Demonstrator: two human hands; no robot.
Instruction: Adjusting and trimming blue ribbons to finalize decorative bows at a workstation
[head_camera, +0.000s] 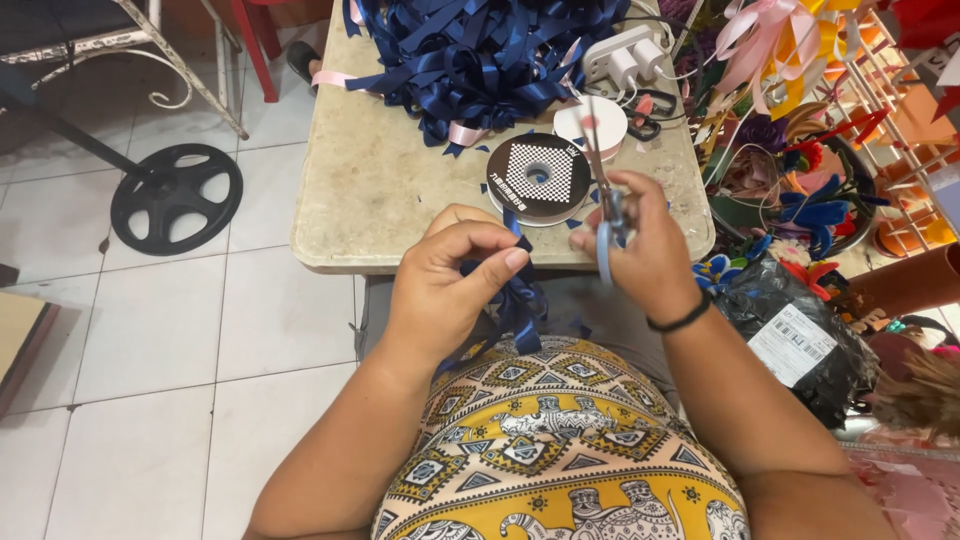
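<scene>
The left hand (455, 270) pinches a folded dark blue satin ribbon (518, 300) just beside the right hand (635, 240), which grips light-blue-handled metal scissors (603, 215), blades up, near a black ribbon spool (538, 178) on the beige stone surface (380, 190) beyond both hands.

A small beige stone-topped table (370, 190) stands on a white tiled floor (200, 330). On it lie a heap of dark navy satin ribbon loops (470, 55), a black ribbon spool with a checkered centre (538, 178), a white spool (590, 128), a white power strip (625, 55) and scattered navy ribbon snippets (455, 150).
</scene>
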